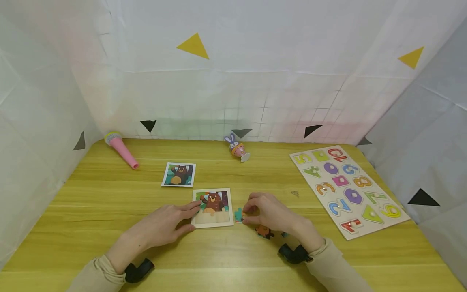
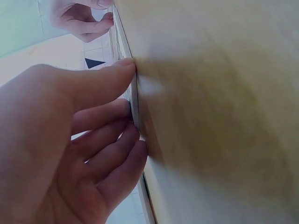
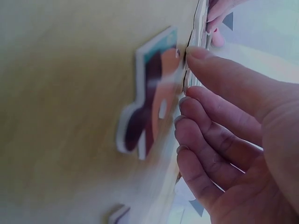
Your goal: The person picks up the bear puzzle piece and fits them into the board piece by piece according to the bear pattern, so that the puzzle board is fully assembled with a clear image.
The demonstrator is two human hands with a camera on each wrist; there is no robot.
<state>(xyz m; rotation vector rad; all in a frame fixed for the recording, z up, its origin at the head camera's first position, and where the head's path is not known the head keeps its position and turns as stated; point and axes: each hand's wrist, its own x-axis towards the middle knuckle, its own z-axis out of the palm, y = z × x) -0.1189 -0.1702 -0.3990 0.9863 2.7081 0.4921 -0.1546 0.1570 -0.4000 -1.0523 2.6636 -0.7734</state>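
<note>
A square jigsaw board (image 1: 213, 224) with a bear picture lies in the middle of the table, its lower part bare wood. My left hand (image 1: 166, 225) rests against the board's left side, fingers over the edge and thumb near the lower left corner. To the right of the board, my right hand (image 1: 268, 213) pinches a teal and orange puzzle piece (image 1: 238, 215) between thumb and index finger, low over the table; the fingers partly hide it. Under that hand lies a loose brown and orange piece (image 3: 156, 88), with another piece (image 3: 120, 214) nearby.
A bear picture card (image 1: 178, 175) lies behind the board. Farther back are a pink toy microphone (image 1: 123, 152) at left and a rabbit figurine (image 1: 238, 149). A wooden number-and-shape board (image 1: 348, 190) covers the right side. White sheeting (image 1: 233, 93) encloses the table.
</note>
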